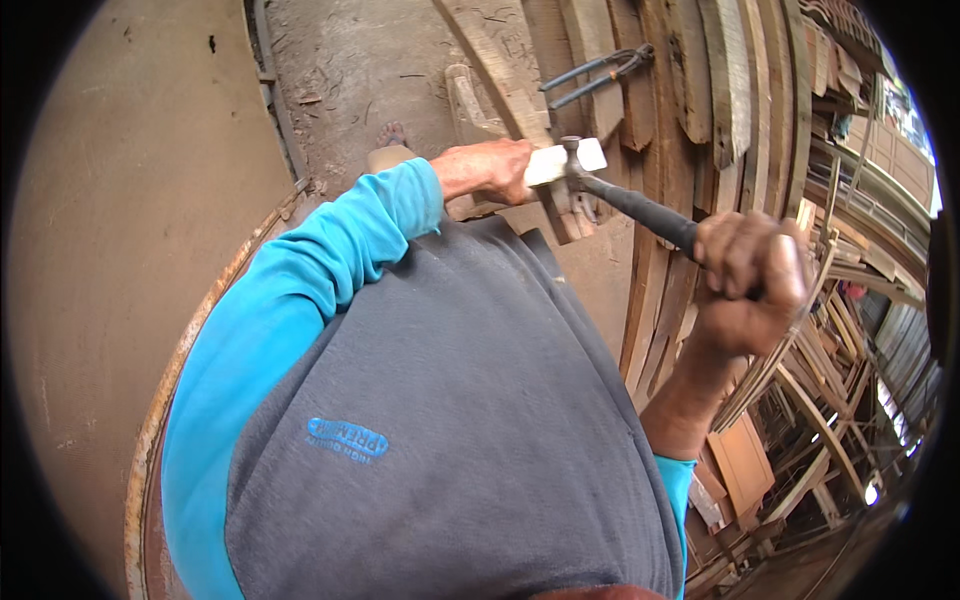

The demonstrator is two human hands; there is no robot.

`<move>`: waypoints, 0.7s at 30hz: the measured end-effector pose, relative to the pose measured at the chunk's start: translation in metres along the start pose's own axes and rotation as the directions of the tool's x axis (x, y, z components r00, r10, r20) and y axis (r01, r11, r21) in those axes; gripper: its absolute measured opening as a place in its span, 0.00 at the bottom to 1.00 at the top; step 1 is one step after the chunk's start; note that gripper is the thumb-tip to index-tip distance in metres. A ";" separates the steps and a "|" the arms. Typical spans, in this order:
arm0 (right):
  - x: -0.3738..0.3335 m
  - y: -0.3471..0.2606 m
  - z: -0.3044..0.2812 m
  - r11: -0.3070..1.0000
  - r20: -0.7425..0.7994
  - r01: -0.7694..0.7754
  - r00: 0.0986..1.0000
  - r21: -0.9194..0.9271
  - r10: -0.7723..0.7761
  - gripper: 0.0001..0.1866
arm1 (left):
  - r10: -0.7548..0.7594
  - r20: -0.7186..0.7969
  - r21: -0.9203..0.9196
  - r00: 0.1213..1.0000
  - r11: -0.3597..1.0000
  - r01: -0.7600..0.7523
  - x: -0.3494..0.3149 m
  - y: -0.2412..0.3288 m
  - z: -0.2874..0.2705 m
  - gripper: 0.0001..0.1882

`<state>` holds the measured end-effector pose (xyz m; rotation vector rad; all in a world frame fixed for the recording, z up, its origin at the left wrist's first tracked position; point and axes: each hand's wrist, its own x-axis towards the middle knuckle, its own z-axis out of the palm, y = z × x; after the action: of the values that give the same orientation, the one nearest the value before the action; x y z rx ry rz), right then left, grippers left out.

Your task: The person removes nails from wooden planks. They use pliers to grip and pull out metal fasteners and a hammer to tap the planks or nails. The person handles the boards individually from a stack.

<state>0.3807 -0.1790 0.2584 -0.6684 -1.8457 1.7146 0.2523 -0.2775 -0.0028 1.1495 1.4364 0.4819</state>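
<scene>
Head view: sole view; prob. mid-hammering, w/ hammer (640, 212) head over pale block (545, 168); contact unclear.
Pale block: upper ctr, over curved timber (490, 65), ahead of grey shirt (450, 360).
L hand (490, 172): grip pinching block's L end; fingertips partly hidden.
R hand (750, 270): grip wrapped tight round hammer handle; a bit blurred.
Hammering done: block lined up under hammer head; blows landed, can't tell.
Hammering left: amt. can't tell; both hands engaged, so prob. unfinished.
Tool count: hammer x1; pincers (616, 74) x1, unheld, on planks (690, 70).
Wood count: pale block x1; curved timber x1; planks several, overlapping, exact no. unclear.
Body count: hands x2; foot (393, 135) x1 visible.
</scene>
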 end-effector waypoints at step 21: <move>0.045 -0.003 0.030 0.996 0.032 -0.083 0.996 -0.015 0.084 0.18 | -0.099 0.059 0.054 0.993 0.994 0.096 -0.016 0.014 -0.010 0.15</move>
<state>0.3274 -0.1708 0.2619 -0.7370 -1.8772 1.7767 0.2457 -0.2817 0.0189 1.1191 1.4509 0.3402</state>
